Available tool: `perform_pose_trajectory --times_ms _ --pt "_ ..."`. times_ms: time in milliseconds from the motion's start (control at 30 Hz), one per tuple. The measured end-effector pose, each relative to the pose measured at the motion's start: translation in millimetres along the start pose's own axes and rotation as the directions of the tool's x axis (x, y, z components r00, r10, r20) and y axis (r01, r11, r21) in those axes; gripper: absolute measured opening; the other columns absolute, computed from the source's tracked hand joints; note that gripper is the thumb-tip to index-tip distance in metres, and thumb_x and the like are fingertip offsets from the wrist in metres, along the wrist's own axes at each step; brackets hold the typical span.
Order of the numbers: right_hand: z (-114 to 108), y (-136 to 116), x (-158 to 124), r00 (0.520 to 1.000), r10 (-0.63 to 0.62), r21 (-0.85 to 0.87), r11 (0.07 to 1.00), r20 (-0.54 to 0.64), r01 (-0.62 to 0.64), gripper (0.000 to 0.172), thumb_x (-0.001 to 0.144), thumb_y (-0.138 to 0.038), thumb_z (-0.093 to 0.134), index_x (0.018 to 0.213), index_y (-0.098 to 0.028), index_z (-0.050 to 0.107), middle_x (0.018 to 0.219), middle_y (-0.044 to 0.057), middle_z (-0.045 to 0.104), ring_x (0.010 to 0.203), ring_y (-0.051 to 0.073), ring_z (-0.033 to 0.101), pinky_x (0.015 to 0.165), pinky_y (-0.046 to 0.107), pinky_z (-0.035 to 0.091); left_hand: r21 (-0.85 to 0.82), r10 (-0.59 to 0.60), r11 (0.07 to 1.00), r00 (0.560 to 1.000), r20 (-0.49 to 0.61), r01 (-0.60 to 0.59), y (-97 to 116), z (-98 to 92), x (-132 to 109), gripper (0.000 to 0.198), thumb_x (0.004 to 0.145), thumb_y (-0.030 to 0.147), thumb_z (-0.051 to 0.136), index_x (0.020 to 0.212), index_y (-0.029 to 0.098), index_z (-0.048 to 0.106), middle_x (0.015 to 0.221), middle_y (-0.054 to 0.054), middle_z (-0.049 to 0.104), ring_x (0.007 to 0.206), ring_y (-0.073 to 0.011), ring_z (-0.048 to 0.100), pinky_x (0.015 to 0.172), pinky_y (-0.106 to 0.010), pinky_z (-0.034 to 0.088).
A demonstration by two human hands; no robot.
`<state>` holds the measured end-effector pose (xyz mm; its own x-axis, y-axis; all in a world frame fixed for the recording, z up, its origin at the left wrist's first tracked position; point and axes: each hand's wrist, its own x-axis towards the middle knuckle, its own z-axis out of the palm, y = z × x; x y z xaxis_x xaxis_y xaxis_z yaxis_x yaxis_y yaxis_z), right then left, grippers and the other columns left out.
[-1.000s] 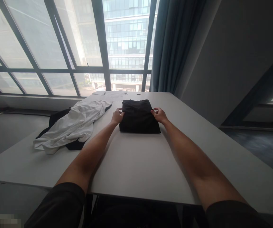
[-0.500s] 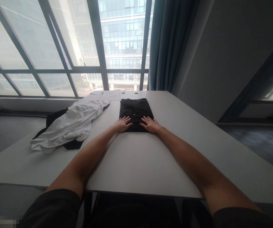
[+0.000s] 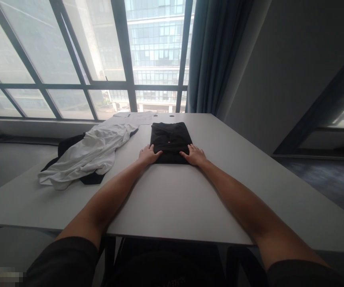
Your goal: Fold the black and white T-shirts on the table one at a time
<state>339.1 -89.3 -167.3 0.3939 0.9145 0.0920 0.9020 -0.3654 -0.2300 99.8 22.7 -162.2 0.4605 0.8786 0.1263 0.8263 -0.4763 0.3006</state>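
A black garment [image 3: 172,137], folded into a neat rectangle with a small light mark near its middle, lies flat on the white table [image 3: 174,195]. At its near left corner rests my left hand [image 3: 149,155], the thumb on top of the cloth and the fingers spread along the left side. My right hand [image 3: 195,155] mirrors it at the near right corner, thumb on the cloth and fingers spread outward. Both hands look open, with no cloth visibly gripped.
To the left, a rumpled white garment [image 3: 85,155] lies over dark cloth [image 3: 92,178] on the table. White sheets [image 3: 132,118] lie at the far end, by two round holes in the tabletop. Windows and a blue curtain [image 3: 216,56] stand behind.
Both hands have moved apart, from lying flat on top of the black garment to its left and right edges. The garment keeps its folded shape and place.
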Motion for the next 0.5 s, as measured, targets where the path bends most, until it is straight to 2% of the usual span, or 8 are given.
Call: perform_pose_trajectory --times_ms 67,133,233,333,400,500 --pt "-1 2 1 0.995 0.029 0.02 0.999 -0.091 -0.027 0.083 0.093 -0.066 0.044 0.154 -0.011 0.035 0.157 0.02 0.037 0.143 0.034 0.036 0.117 0.051 0.025 -0.05 -0.02 0.999 0.994 -0.111 0.015 -5 1.0 0 0.072 0.093 0.056 0.052 0.148 0.011 0.046 0.149 -0.021 0.048 0.138 -0.0346 0.045 0.112 -0.045 0.035" --pt "-1 5 5 0.986 0.029 0.07 0.997 -0.163 -0.017 0.08 0.089 -0.061 0.054 0.15 -0.011 0.041 0.148 0.021 0.048 0.136 0.035 0.044 0.113 0.049 0.034 -0.141 -0.025 0.99 0.981 -0.192 -0.002 -10 1.5 2 0.062 0.09 0.044 0.061 0.141 0.01 0.054 0.137 -0.019 0.06 0.128 -0.0316 0.054 0.107 -0.04 0.042" --pt "1 11 14 0.968 0.021 0.191 0.981 -0.249 0.028 0.075 0.082 -0.049 0.067 0.144 -0.013 0.046 0.141 0.018 0.055 0.13 0.032 0.05 0.108 0.044 0.041 -0.319 -0.037 0.946 0.968 -0.25 -0.046 -17 2.2 8 0.053 0.083 0.03 0.068 0.132 0.012 0.061 0.122 -0.015 0.068 0.114 -0.0257 0.063 0.1 -0.033 0.047" --pt "1 17 24 0.959 0.041 0.33 0.942 -0.282 0.056 0.068 0.078 -0.036 0.068 0.14 -0.014 0.051 0.127 0.014 0.064 0.118 0.027 0.059 0.104 0.04 0.045 -0.482 -0.06 0.872 0.959 -0.278 -0.086 -21 3.4 17 0.05 0.077 0.022 0.07 0.126 0.012 0.066 0.108 -0.012 0.072 0.102 -0.0233 0.067 0.093 -0.033 0.05" --pt "0 20 30 0.956 0.073 0.428 0.902 -0.285 0.059 0.064 0.075 -0.029 0.065 0.136 -0.014 0.055 0.113 0.011 0.068 0.106 0.025 0.063 0.1 0.039 0.047 -0.615 -0.119 0.784 0.951 -0.285 -0.087 -22 3.4 23 0.052 0.072 0.019 0.069 0.124 0.013 0.067 0.099 -0.009 0.072 0.095 -0.0223 0.068 0.087 -0.033 0.052" --pt "-8 24 35 0.955 0.134 0.628 0.775 -0.264 0.065 0.061 0.067 -0.025 0.06 0.127 -0.014 0.061 0.097 0.007 0.069 0.092 0.024 0.064 0.091 0.039 0.051 -0.835 -0.186 0.546 0.961 -0.207 -0.074 -24 -0.6 29 0.057 0.065 0.015 0.064 0.122 0.013 0.067 0.086 -0.004 0.071 0.079 -0.0191 0.068 0.074 -0.031 0.054"
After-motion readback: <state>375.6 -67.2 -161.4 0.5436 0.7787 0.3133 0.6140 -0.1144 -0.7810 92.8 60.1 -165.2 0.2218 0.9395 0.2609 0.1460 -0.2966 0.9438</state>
